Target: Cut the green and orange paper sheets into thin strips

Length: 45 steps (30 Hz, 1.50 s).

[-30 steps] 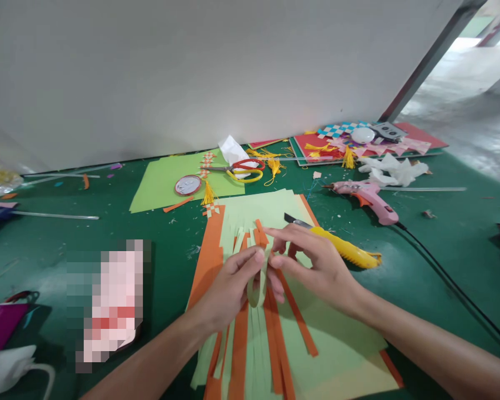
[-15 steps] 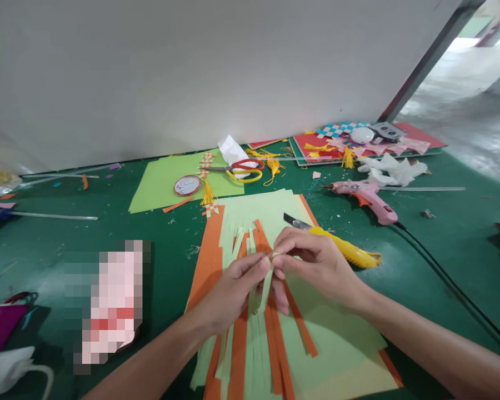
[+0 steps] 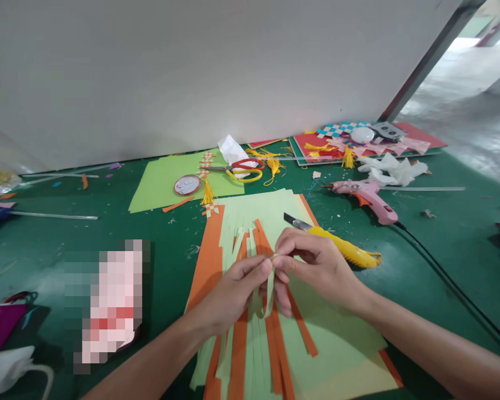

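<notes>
Between both hands is a light green paper strip [image 3: 270, 294], curved into a loop that hangs below the fingertips. My left hand [image 3: 245, 283] is closed, thumb and forefinger pinching the strip. From the other side my right hand [image 3: 312, 261] pinches it too, fingertips almost touching the left ones. Beneath the hands, loose orange strips [image 3: 278, 355] and pale green strips [image 3: 254, 355] lie on a stack of green paper sheets [image 3: 333, 344]. A yellow-handled utility knife [image 3: 345, 247] rests just beyond my right hand, partly hidden by it.
Scissors [image 3: 244, 170], a round tin [image 3: 187, 185] and yellow tassels [image 3: 207, 193] lie toward the wall. At the right is a pink glue gun [image 3: 369, 197] with a black cord [image 3: 454, 289]. A pixelated object [image 3: 112, 305] lies at left, above a white plug [image 3: 8, 369].
The strip's loop has shifted slightly right and turned more edge-on. Both hands keep their pinch and have moved only a little; everything around them stays in place.
</notes>
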Available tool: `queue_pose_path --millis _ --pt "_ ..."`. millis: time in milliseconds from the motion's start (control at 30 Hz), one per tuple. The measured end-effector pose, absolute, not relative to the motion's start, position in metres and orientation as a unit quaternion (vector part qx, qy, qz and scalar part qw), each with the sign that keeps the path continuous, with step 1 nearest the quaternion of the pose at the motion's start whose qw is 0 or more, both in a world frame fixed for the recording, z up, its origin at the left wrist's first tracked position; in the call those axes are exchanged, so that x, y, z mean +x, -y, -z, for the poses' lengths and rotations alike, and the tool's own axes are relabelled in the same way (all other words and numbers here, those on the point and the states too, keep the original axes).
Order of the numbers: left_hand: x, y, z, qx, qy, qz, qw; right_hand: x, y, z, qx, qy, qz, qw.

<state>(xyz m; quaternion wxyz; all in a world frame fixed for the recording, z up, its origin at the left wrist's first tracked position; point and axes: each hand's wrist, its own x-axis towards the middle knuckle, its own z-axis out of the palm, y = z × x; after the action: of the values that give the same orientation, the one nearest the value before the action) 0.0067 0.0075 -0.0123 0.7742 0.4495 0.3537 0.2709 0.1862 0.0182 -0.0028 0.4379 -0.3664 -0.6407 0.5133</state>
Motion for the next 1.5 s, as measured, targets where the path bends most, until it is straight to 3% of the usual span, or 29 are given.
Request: queue_pose_path --millis 400,633,867,1500 --pt "0.008 -0.009 0.010 0.467 -0.348 -0.275 0.765 0.186 -0.017 0.002 -0.358 0.648 -0.505 0.444" --pt "0.012 -0.003 -0.003 0.607 -0.386 -0.279 0.637 0.188 -0.017 0.005 -0.375 0.601 -0.562 0.428" --pt "0.016 0.002 0.003 0.552 -0.392 -0.255 0.691 0.189 -0.020 0.004 -0.387 0.625 -0.533 0.419" --pt "0.014 0.003 0.001 0.561 -0.404 -0.236 0.683 0.202 -0.032 0.007 -0.396 0.536 -0.572 0.479"
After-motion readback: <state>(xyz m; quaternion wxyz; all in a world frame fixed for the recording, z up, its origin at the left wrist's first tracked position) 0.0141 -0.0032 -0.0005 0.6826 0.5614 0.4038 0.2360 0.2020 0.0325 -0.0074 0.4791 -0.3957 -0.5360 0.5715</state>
